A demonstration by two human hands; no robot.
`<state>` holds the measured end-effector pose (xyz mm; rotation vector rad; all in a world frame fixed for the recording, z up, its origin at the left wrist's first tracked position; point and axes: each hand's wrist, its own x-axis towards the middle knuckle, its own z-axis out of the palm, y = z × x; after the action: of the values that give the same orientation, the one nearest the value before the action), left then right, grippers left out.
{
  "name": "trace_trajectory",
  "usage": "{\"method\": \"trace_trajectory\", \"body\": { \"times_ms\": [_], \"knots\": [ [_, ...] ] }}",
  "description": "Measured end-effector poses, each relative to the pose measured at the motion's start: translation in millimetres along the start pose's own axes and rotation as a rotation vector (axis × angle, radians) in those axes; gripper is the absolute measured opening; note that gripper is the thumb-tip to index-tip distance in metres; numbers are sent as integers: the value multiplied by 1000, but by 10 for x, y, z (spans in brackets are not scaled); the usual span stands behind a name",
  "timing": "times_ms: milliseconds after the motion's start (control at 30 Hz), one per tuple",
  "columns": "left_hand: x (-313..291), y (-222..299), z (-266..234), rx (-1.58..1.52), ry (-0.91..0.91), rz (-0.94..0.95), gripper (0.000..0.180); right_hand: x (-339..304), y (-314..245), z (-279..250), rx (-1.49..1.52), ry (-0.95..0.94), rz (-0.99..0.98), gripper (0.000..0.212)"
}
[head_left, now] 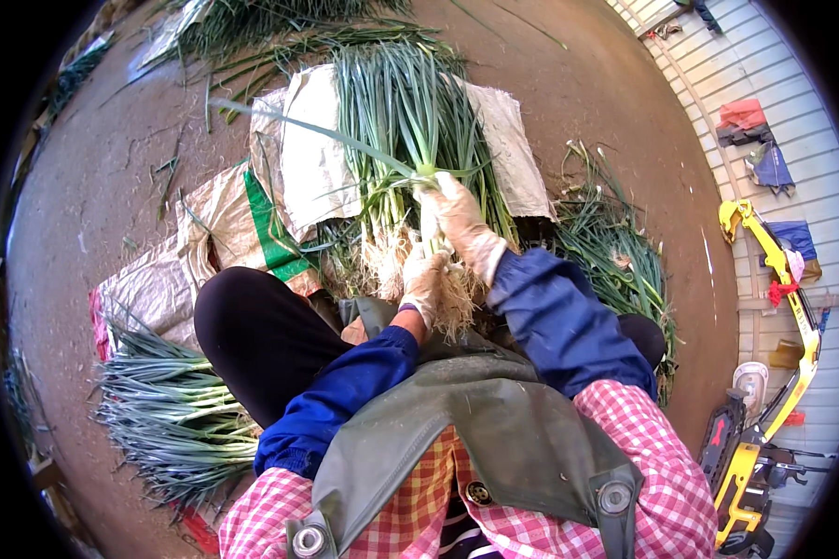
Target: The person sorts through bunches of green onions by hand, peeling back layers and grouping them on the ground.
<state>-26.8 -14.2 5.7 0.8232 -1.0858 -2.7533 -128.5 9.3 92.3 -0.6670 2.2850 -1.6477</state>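
Both of my hands wear pale gloves and work on a green onion [429,224] in front of my lap. My right hand [463,222] is closed round its upper white stem, below where the leaves fan out. Lower down, my left hand [421,282] is closed near its root end; the fingertips are partly hidden. One long leaf sticks out to the left. Just beyond my hands lies a thick bundle of green onions [382,102], leaves pointing away and pale tangled roots [384,253] toward me.
The bundle rests on a whitish woven sack [309,140]. Another sack with a green stripe [224,219] lies to the left. More green onions are piled at near left [172,410], right [615,247] and far left [242,23]. A yellow toy-like excavator arm [802,326] stands by the right wall.
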Motion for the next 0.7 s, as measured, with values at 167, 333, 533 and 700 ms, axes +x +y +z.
{"method": "trace_trajectory", "body": {
  "times_ms": [167,333,533,700],
  "knots": [
    [-79,96,128,110,-172,47,18,-453,-655,-796,621,-55,312,19],
    [-99,139,190,-178,-549,-146,33,-785,-462,-1500,1073,-19,414,14],
    [-175,160,45,-237,-230,-267,16,-1258,-724,-2089,1105,2,333,11],
    [-53,148,-120,-179,-248,-226,18,-1988,-980,-3396,635,341,272,16]
  ]
}}
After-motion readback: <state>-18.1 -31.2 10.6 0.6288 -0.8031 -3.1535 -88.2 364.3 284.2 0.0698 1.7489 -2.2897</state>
